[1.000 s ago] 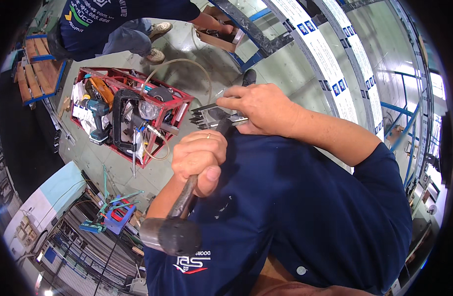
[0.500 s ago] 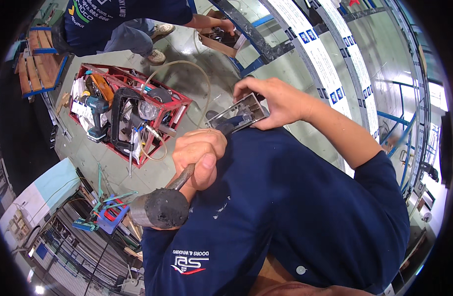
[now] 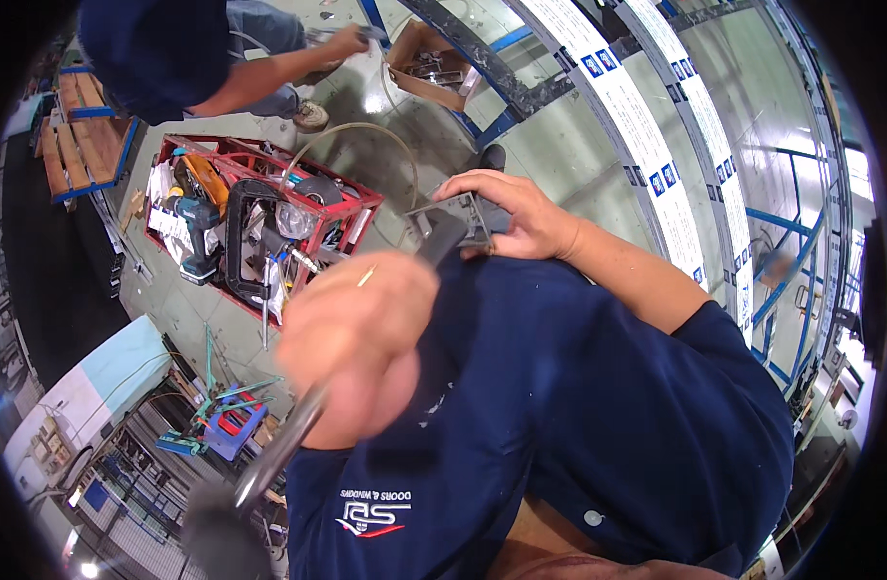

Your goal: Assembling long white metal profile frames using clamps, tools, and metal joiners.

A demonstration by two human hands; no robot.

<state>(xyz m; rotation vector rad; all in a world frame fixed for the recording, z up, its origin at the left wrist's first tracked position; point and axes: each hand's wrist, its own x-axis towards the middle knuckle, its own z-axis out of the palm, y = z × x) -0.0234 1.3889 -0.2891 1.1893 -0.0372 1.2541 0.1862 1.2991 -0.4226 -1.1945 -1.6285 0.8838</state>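
Observation:
My left hand [image 3: 357, 333], smeared by motion, is wrapped round the handle of a mallet [image 3: 281, 452]. Its blurred dark head hangs at the lower left, and the black grip end sticks out past my fist, overlapping the metal piece in the picture. Above my lap, my right hand [image 3: 530, 215] grips a hollow grey metal piece [image 3: 472, 217] with an open frame-like shape. The fingers lie along its far edge and the thumb along its near side. Part of the piece is hidden behind the mallet grip.
A red metal tool crate [image 3: 357, 217] with a cordless drill [image 3: 200, 232] stands on the floor at left. Beyond it, a co-worker [image 3: 163, 48] bends beside a cardboard box [image 3: 419, 87] of metal parts. Long wrapped profiles [image 3: 617, 116] run along the right.
My left hand and the mallet have swung toward the lower left. The metal piece has shifted slightly and tilted in my right hand. The co-worker's hand has come out of the box.

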